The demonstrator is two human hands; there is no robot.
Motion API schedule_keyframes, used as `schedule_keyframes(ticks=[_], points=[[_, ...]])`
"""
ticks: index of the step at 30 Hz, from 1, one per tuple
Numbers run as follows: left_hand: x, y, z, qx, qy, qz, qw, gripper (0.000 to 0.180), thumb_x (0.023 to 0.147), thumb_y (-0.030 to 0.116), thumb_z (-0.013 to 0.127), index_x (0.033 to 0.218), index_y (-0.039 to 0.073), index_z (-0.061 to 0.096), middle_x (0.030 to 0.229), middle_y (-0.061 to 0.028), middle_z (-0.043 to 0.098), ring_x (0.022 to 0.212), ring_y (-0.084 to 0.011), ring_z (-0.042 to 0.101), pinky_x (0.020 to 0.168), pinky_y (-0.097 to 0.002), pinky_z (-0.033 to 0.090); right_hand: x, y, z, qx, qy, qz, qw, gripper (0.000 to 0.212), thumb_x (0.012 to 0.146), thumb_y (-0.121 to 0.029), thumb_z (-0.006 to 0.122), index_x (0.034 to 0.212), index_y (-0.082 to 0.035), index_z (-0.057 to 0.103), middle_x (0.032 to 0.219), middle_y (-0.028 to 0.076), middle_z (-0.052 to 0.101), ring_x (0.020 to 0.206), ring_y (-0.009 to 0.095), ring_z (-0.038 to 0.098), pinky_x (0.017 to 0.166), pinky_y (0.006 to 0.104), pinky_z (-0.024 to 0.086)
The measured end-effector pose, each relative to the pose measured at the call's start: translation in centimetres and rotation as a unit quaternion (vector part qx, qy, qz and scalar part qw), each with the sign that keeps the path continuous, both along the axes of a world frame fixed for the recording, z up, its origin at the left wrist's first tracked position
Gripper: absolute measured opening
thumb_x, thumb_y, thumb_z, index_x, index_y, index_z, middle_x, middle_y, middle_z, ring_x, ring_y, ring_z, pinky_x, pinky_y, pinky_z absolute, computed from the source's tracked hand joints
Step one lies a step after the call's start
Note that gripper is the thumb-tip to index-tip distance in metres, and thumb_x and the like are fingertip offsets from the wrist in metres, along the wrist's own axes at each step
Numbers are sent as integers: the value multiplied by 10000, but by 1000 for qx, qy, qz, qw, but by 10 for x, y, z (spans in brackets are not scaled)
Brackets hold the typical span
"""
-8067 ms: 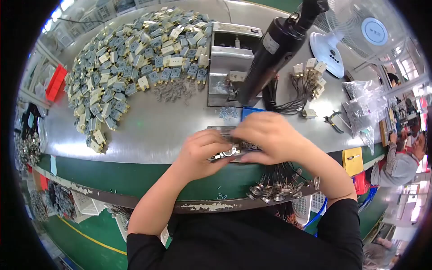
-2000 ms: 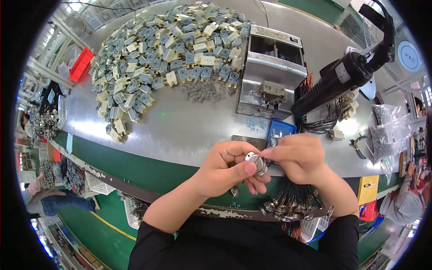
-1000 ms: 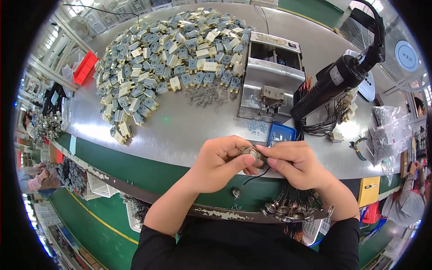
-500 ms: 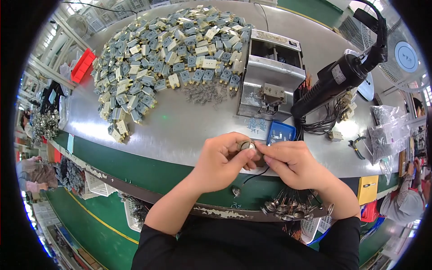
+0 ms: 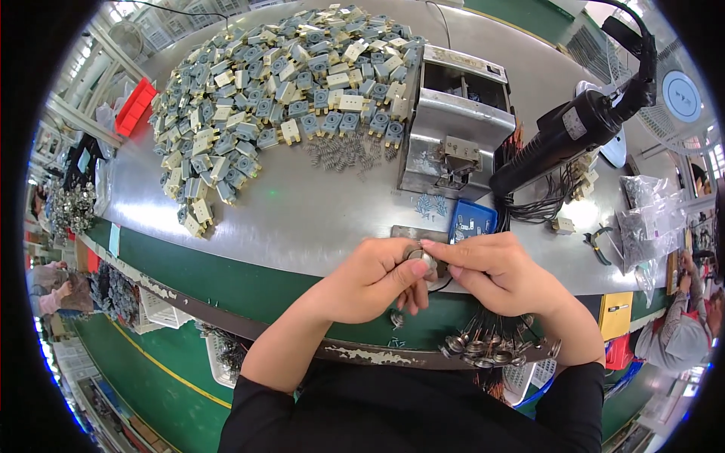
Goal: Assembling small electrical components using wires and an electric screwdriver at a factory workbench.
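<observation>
Filling most of the view, steel bench (image 5: 317, 219) w/ green strip (image 5: 226, 275) along its front. Back L: big heap of grey/cream blocks (image 5: 283, 94); R of it, boxy metal fixture (image 5: 462, 111), then tilted black cylindrical tool (image 5: 555, 149). L hand (image 5: 370, 279) & R hand (image 5: 495, 273) meet over bench's front part. Wired metal discs (image 5: 495, 352) bunched at edge, below R hand. Blue tray (image 5: 461, 209) just beyond hands, small pcs inside. Pliers (image 5: 599, 246) far R. Round metal part (image 5: 426, 261) btwn hands: L thumb + forefinger clamped on it, R forefinger at its rim (can't tell if R fingers grip anything). Springs (image 5: 343, 155) by heap; bluish screws (image 5: 430, 205) L of tray.
</observation>
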State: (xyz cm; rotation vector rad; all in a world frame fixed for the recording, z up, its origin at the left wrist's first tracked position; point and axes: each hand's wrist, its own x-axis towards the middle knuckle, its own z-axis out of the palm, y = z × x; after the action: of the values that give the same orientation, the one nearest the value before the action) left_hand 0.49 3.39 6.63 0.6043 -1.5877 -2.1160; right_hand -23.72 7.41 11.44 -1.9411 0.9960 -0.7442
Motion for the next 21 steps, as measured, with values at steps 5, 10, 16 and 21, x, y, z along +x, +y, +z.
schedule_keyframes(ticks=[5, 10, 16, 21], points=[[2, -1, 0, 1, -4, -4, 1000, 308, 1124, 222, 480, 1053, -31, 640, 730, -74, 696, 644, -122, 653, 594, -258, 518, 1, 0, -5, -9, -25, -20, 999, 425, 898, 48, 644, 1319, 15, 694, 802, 157, 711, 679, 273, 692, 646, 330, 527], [-6, 3, 0, -36, -15, 37, 999, 290, 1118, 203, 491, 1002, -14, 643, 725, -60, 693, 627, -110, 637, 581, -254, 511, -1, 6, -13, -23, -21, -43, 999, 376, 897, 49, 660, 1267, 25, 718, 751, 141, 686, 641, 247, 661, 588, 324, 487], [-17, 11, -13, -265, -53, 173, 947, 306, 1125, 229, 484, 996, -7, 631, 712, -53, 686, 592, -115, 614, 562, -249, 496, 6, 4, -13, -62, -13, -62, 996, 341, 895, 56, 662, 1229, 40, 727, 741, 152, 662, 615, 250, 630, 573, 340, 468], [-17, 15, -33, 153, 134, 74, 976, 319, 1134, 286, 469, 1063, 8, 609, 751, -73, 678, 614, -114, 618, 583, -250, 495, 4, 4, -5, -27, 11, -42, 999, 339, 919, 42, 660, 1256, 47, 703, 773, 155, 657, 646, 283, 632, 620, 352, 504]])
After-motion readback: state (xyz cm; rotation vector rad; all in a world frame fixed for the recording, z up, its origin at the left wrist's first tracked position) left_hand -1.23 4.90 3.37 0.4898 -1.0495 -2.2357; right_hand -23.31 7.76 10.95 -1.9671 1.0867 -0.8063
